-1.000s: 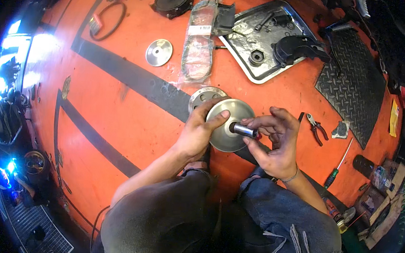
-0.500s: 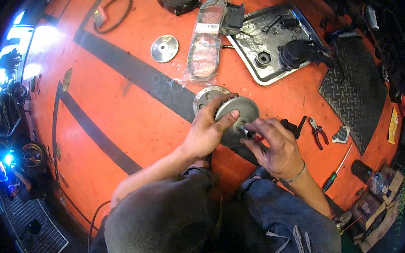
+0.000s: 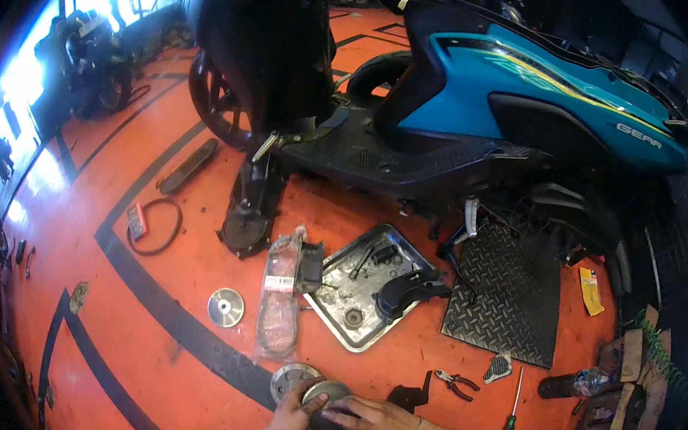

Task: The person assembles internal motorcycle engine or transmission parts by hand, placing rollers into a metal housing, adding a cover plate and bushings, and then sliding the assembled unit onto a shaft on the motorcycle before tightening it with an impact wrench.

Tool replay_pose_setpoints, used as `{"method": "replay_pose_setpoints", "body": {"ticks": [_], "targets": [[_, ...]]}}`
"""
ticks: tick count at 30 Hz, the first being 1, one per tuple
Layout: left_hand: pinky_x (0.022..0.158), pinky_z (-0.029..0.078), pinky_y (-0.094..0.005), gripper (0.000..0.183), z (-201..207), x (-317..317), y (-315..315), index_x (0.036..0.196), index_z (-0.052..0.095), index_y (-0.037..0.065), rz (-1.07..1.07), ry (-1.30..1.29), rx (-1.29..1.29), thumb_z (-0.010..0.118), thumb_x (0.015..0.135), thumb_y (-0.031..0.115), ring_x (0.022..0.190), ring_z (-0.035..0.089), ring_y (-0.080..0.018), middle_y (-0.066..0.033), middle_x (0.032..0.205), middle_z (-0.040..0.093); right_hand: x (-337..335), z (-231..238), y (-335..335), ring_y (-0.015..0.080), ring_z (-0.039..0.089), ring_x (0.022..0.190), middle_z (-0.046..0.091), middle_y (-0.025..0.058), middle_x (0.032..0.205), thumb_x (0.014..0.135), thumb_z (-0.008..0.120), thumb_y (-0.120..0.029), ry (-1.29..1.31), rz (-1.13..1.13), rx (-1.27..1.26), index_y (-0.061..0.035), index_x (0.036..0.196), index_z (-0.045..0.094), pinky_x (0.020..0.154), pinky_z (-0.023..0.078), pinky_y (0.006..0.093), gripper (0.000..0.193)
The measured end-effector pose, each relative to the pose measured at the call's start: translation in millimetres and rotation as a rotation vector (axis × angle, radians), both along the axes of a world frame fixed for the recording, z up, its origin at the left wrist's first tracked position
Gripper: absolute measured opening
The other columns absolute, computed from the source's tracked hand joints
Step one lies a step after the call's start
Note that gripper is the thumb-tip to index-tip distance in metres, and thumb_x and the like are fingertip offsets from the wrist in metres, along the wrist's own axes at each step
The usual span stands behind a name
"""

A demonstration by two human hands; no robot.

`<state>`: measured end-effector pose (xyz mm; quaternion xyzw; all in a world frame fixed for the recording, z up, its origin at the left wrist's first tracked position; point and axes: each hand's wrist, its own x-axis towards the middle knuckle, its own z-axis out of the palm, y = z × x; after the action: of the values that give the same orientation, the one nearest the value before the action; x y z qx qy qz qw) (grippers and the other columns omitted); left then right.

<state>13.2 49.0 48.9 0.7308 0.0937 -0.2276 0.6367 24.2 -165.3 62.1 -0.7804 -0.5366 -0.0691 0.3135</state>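
At the bottom middle, my left hand (image 3: 293, 415) grips a grey metal pulley (image 3: 329, 389), its thumb on the face and the fingers round the left edge. My right hand (image 3: 375, 419) reaches across from the right with its fingers closed against the pulley's near side. Those fingers hide the pulley's centre, so anything at its hub is out of sight. A round metal plate with holes (image 3: 286, 378) shows just behind my left hand, close against the pulley.
Beyond stand a teal scooter (image 3: 467, 87) and a metal tray (image 3: 339, 316) of parts. A bagged belt (image 3: 277, 323), silver disc (image 3: 225, 307), loose belt (image 3: 171, 238), pliers (image 3: 457, 384), screwdriver (image 3: 513, 406) and black tread mat (image 3: 507, 301) lie on the orange floor.
My view has tilted up, bringing the scooter into sight. The hands and pulley now sit lower in the picture. My right hand has shifted from pinching a shiny cylinder at the hub to covering the pulley.
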Motion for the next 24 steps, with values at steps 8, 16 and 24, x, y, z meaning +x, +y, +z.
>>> {"method": "replay_pose_setpoints", "body": {"ticks": [8,16,24], "targets": [[0.096,0.048,-0.0350,0.038,12.6,0.6,-1.8,0.128,0.055,-0.004,0.063,-0.006,-0.075,0.062,0.094,0.011,0.110,0.061,-0.0236,-0.0163,0.120,0.063,-9.3,-1.1,13.1,0.0298,0.067,0.093,0.063,0.0150,0.104,0.087,0.069,-0.018,0.136,-0.256,0.113,-0.0059,0.139,0.046,0.080,0.058,0.0363,0.058],[0.097,0.048,-0.0353,0.040,24.9,2.9,-2.0,0.129,0.054,-0.003,0.045,-0.058,-0.008,0.063,0.092,0.012,0.112,0.060,-0.0245,-0.0160,0.123,0.061,-9.8,11.9,14.6,0.0311,0.067,0.091,0.064,0.0162,0.103,0.087,0.070,-0.018,0.245,-0.277,0.133,-0.0044,0.137,0.046,0.079,0.057,0.0388,0.057],[0.096,0.048,-0.0345,0.038,10.4,2.5,-1.6,0.129,0.053,-0.003,0.126,0.018,-0.287,0.062,0.094,0.010,0.111,0.060,-0.0228,-0.0143,0.123,0.061,-14.4,5.2,19.7,0.0327,0.065,0.093,0.064,0.0183,0.104,0.086,0.070,-0.014,0.216,-0.373,0.200,-0.0018,0.133,0.048,0.082,0.056,0.0397,0.053]]}}
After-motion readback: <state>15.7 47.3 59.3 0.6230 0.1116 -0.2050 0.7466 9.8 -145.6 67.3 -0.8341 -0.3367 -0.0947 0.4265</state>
